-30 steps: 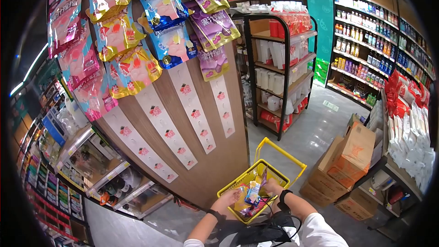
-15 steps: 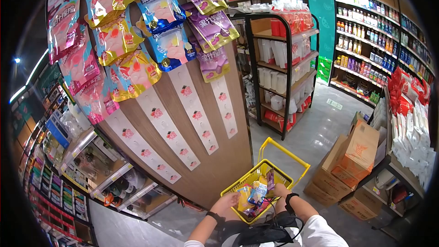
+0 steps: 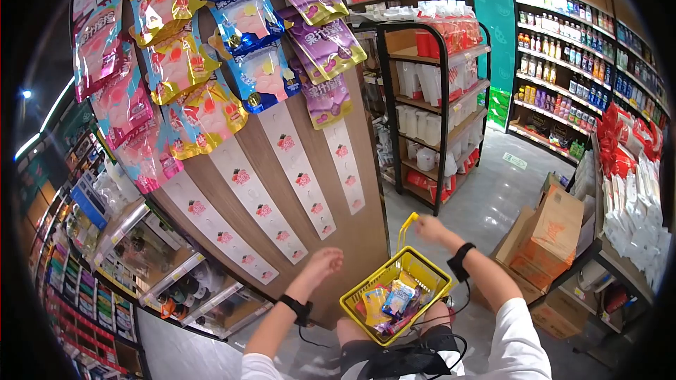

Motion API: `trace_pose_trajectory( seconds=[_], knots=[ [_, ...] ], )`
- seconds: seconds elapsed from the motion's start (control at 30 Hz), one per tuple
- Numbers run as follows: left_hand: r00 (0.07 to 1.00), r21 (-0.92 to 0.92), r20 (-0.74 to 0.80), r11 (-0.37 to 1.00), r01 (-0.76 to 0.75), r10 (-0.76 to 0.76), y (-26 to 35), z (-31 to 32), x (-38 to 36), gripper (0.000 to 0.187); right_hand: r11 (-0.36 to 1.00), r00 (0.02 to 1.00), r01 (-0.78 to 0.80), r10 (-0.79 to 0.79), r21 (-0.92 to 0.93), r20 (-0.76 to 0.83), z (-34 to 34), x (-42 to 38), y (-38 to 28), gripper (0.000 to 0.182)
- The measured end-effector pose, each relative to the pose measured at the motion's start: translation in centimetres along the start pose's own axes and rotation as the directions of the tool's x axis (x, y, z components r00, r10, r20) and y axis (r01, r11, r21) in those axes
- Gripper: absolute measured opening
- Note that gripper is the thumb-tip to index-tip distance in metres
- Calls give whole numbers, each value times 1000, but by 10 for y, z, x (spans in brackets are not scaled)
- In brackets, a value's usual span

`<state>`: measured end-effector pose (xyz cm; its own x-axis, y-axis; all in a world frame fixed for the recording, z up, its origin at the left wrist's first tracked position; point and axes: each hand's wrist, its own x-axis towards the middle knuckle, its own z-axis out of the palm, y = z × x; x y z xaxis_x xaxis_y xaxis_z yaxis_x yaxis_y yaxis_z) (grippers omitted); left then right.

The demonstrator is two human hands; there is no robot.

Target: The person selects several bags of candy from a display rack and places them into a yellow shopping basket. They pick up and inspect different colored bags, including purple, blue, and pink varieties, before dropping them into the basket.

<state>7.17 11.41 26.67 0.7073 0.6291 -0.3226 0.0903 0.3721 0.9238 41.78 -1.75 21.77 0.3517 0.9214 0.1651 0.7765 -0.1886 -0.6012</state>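
A yellow shopping basket (image 3: 366, 278) rests by my knees, with several snack packets inside, among them a blue-and-white packet (image 3: 399, 299) and a yellow packet (image 3: 377, 306). My right hand (image 3: 431, 229) is curled at the upper corner of the yellow basket handle (image 3: 406, 229); the forearm hides the rest of the bar. My left hand (image 3: 325, 264) is raised to the left of the basket, in front of the wooden display panel (image 3: 359, 246). Its fingers are loosely curled, with nothing visible in them. Both wrists wear black bands.
Hanging candy bags (image 3: 257, 74) in pink, yellow, blue and purple fill the panel's top. Cardboard boxes (image 3: 549, 239) are stacked at the right. Beyond the panel stands a black-framed shelf rack (image 3: 443, 127); bottle shelves (image 3: 563, 63) line the back wall.
Both hands have come out of the basket. My left hand has risen to the left; my right hand has moved forward to the basket handle. The packets stay inside.
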Motion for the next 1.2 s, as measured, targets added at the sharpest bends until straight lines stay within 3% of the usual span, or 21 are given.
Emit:
trace_pose_trajectory(
  seconds=[0.03,0.1,0.17,0.2,0.23,0.33,0.47,0.67,0.77,0.97,1.07,1.13,1.2],
  knots=[
    [999,45,10,998,-51,51,24,0,4,17,993,988,110,-104,47,-118,-8,23,-3,16],
    [985,180,119,973,-147,127,72,-2,13,21,933,995,69,-40,354,-90,-53,43,-59,16],
    [967,257,-17,936,-240,253,129,32,-11,27,861,993,100,-56,498,-102,-90,58,-111,15],
    [956,288,-11,917,-276,292,150,43,-20,29,716,999,7,32,698,-43,-113,56,-151,16],
    [944,319,-6,895,-312,331,168,52,-28,31,723,1000,8,10,691,-22,-123,67,-164,18],
    [900,388,14,827,-407,436,195,68,-28,40,568,999,32,-43,822,-10,-147,88,-206,28],
    [833,449,29,737,-505,553,221,85,-17,55,465,999,42,5,884,-50,-158,106,-242,41],
    [755,359,-59,720,-594,653,246,106,4,65,355,996,8,-86,935,24,-169,111,-261,51],
    [770,262,-83,759,-596,633,256,111,2,66,334,987,1,-150,942,52,-173,110,-265,50],
    [800,28,-107,806,-592,591,254,107,11,48,361,988,9,-147,933,47,-175,107,-266,49],
    [809,-319,-90,752,-577,581,248,98,24,30,341,998,26,-65,940,-3,-175,103,-270,50],
    [786,-323,-123,724,-609,606,245,95,26,23,406,997,42,48,913,-67,-175,103,-274,49],
    [771,-326,-146,706,-629,619,244,96,26,18,412,1000,21,7,911,-26,-172,103,-272,51]
  ],
)
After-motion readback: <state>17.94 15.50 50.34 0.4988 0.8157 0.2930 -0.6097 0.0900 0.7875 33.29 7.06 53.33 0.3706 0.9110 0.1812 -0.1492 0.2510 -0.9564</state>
